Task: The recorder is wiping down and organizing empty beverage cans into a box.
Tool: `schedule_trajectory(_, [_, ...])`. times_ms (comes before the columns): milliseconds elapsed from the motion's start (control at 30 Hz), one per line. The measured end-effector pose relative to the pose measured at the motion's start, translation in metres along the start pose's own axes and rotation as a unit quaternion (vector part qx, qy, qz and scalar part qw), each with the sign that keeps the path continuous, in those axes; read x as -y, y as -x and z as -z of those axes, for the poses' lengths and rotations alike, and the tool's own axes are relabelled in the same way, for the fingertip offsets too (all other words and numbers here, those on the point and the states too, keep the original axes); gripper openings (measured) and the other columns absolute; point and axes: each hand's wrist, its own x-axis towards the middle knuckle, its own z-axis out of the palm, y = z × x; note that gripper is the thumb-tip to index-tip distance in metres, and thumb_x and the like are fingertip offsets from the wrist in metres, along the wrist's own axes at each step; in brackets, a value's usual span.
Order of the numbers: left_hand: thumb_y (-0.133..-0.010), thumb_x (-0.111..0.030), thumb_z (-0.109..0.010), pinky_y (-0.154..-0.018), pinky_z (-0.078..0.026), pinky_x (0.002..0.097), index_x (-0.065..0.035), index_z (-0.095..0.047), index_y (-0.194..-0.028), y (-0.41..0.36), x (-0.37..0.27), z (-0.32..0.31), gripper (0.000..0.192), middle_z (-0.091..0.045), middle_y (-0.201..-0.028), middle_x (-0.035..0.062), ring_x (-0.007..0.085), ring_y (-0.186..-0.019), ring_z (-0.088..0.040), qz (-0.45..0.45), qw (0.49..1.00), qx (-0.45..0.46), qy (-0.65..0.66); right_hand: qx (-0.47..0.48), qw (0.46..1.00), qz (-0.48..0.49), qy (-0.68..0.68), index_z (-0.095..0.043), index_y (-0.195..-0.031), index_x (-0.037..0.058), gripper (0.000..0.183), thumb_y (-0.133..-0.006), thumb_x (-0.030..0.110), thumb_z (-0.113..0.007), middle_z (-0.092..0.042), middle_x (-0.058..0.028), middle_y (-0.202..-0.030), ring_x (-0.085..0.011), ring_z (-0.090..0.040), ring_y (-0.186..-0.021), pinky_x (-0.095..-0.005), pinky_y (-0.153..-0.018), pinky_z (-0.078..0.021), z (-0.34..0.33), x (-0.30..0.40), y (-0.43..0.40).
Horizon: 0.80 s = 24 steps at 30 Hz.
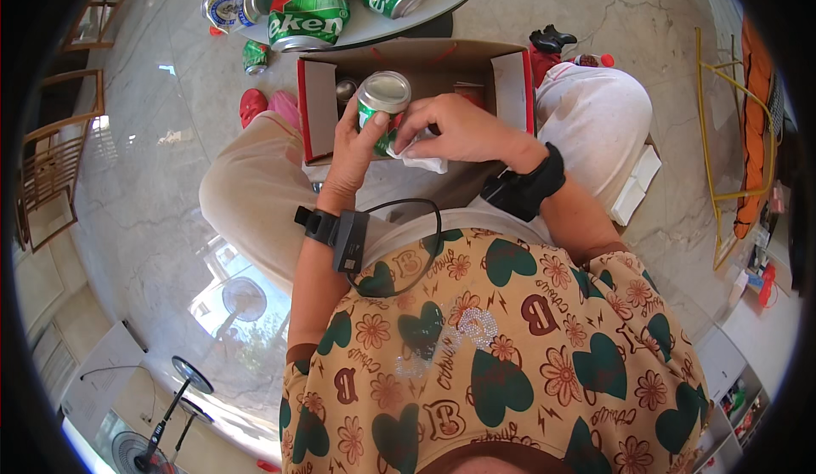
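My left hand (362,136) grips a green beer can (384,94) upright over the near edge of an open cardboard box (382,58). Against the can's lower right side, my right hand (443,131) pinches a white tissue or cloth (426,160). Inside the box, a metal can end (345,90) shows left of the held can, and a small red printed item (469,93) lies at the right. Much of the box floor is hidden by my hands.
Several green cans (310,12) and a blue-and-white can (229,3) stand or lie on a round table (440,3) beyond the box. Another green can (255,57) is on the floor. A stack of white tissues (637,184) lies beside my right leg.
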Motion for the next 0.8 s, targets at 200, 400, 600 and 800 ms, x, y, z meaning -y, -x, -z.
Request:
schedule_trajectory(200, [-0.076, -0.025, -0.072, -0.096, -0.037, 0.0297, -0.0009, -0.043, -0.131, -0.002, 0.002, -0.002, 0.067, -0.053, -0.121, 0.0079, 0.0167, -0.109, -0.049, 0.023, 1.000, -0.001, -0.021, -0.160, 0.984, 0.017, -0.079, -0.066, -0.097, 0.0024, 0.023, -0.075, -0.003, -0.064, -0.061, -0.0029, -0.100, -0.0116, -0.058, -0.089, -0.0242, -0.076, -0.0465, 0.023, 0.000, 0.002])
schedule_trajectory(400, [-0.070, -0.020, -0.075, -0.094, -0.039, 0.0291, -0.0022, -0.045, -0.130, -0.001, 0.006, -0.004, 0.070, -0.056, -0.117, 0.0068, 0.0137, -0.105, -0.051, -0.007, 0.991, 0.029, -0.130, -0.229, 0.965, 0.120, 0.040, -0.067, -0.092, 0.0057, 0.021, -0.072, -0.001, -0.068, -0.062, -0.0039, -0.090, -0.0146, -0.061, -0.079, -0.0245, -0.068, -0.0476, -0.018, -0.001, -0.012])
schedule_trajectory(600, [-0.071, -0.020, -0.074, -0.091, -0.042, 0.0284, -0.0019, -0.045, -0.129, 0.000, 0.005, -0.006, 0.067, -0.056, -0.115, 0.0068, 0.0155, -0.103, -0.053, 0.013, 1.000, -0.002, -0.028, -0.219, 0.967, 0.123, 0.048, -0.069, -0.085, 0.0074, 0.018, -0.068, 0.001, -0.070, -0.061, -0.0047, -0.085, -0.0200, -0.061, -0.075, -0.0272, -0.068, -0.0490, -0.007, -0.005, -0.013])
schedule_trajectory(800, [-0.073, -0.023, -0.073, -0.090, -0.042, 0.0284, -0.0018, -0.045, -0.128, 0.001, -0.004, -0.005, 0.065, -0.056, -0.114, 0.0072, 0.0154, -0.102, -0.053, 0.032, 0.997, 0.005, 0.066, -0.259, 0.957, 0.106, 0.082, -0.069, -0.083, 0.0089, 0.016, -0.068, 0.002, -0.070, -0.061, -0.0043, -0.082, -0.0197, -0.061, -0.074, -0.0278, -0.067, -0.0492, 0.007, -0.018, -0.005])
